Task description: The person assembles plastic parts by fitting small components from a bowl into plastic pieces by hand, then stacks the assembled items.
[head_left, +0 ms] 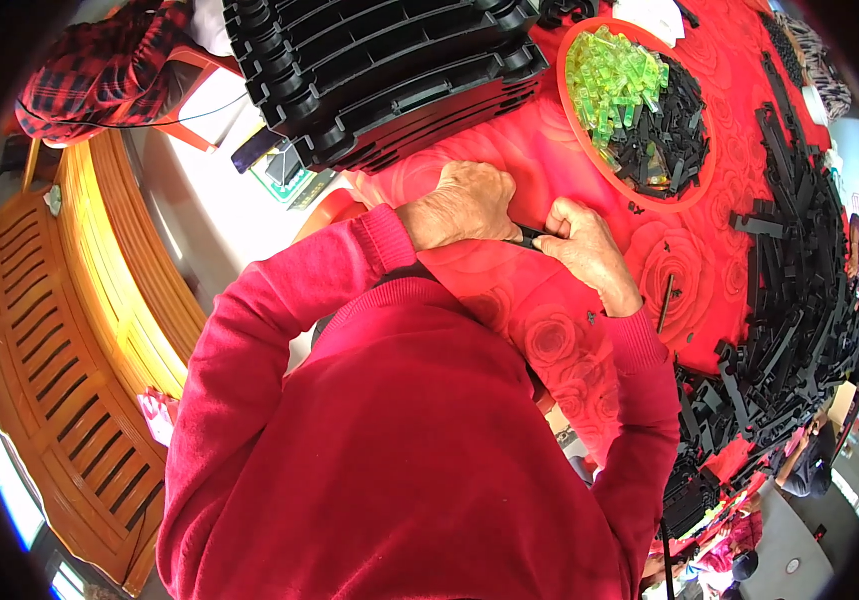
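Both hands meet at the middle of the worktop point(550, 160), which is covered in a red rose-patterned cloth. The left hand point(462, 205) and right hand point(590, 250) each pinch one end of a small black plastic part point(533, 236), their grip clenched on it between them, apparently to steady it. The red tray point(695, 195) of green and black pieces sits far right, within reach. Stacked black trays point(380, 70) lie far left.

tray stack point(380, 70): black, far edge of table
red bowl point(695, 190): green and black pieces
black strips point(795, 290): heaped along right edge
wooden bench point(70, 330): left of table
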